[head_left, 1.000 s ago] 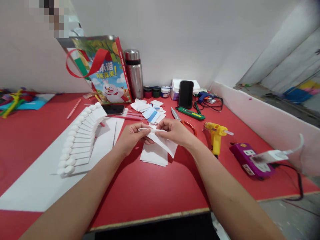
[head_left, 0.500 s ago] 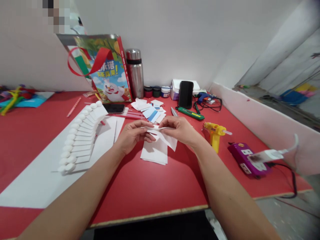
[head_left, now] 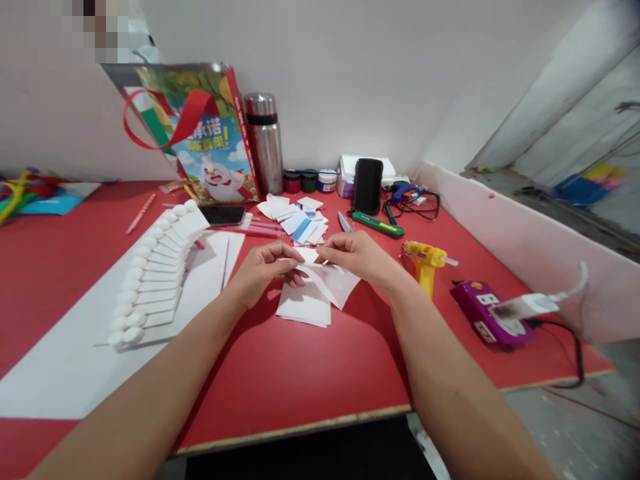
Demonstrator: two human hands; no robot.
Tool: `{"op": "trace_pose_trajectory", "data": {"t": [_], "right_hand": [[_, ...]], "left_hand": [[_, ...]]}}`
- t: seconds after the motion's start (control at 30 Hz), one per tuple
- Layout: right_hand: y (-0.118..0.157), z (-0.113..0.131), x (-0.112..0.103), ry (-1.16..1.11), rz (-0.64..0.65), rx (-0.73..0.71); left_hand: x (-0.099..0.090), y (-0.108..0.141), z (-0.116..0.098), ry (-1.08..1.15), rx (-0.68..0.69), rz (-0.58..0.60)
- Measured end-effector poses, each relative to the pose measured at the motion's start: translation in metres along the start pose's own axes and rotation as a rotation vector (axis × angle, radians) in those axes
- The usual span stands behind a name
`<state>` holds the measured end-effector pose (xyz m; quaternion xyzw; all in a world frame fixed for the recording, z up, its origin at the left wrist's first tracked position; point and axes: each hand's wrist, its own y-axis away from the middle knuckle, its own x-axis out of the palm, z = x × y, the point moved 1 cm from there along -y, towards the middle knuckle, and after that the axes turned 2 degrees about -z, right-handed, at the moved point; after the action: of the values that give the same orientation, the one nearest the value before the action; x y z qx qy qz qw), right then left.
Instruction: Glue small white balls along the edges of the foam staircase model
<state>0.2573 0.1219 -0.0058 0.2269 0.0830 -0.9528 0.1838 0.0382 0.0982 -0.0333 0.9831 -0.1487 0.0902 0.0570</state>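
Observation:
Between my hands is a thin sheet of white paper point(head_left: 341, 285), held up over the table with its loose part hanging to the right. My left hand point(head_left: 270, 268) pinches its left end between thumb and fingers. My right hand point(head_left: 353, 255) pinches the upper edge further right. Under the sheet lies a small stack of white paper point(head_left: 304, 307). Left of my hands, a curved row of white cards topped with round white discs point(head_left: 135, 285) rests on a large white sheet point(head_left: 55, 363).
Loose cards point(head_left: 300, 223) lie behind my hands, near a green utility knife point(head_left: 377, 223). To the right are a yellow glue gun point(head_left: 426, 263) and a purple power strip point(head_left: 487, 313). A steel flask point(head_left: 267, 147) and a picture bag point(head_left: 215, 150) stand at the back.
The held sheet has opened out, its hanging part spreading wider to the right. Both hands keep their pinch. The whole view has shifted slightly.

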Motion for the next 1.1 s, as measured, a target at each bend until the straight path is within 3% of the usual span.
{"op": "trace_pose_trajectory", "data": {"t": [0.3,0.63,1.1], "right_hand": [[0.001,0.005,0.009,-0.172,0.135,0.083],[0.001,0.001,0.012,-0.148,0.096,0.056],[0.000,-0.005,0.020,-0.029,0.091,-0.008]], "left_hand": [[-0.002,0.001,0.001,-0.025,0.074,0.035],[0.006,0.001,-0.001,-0.148,0.006,0.010],[0.004,0.000,0.001,-0.048,-0.014,0.055]]}}
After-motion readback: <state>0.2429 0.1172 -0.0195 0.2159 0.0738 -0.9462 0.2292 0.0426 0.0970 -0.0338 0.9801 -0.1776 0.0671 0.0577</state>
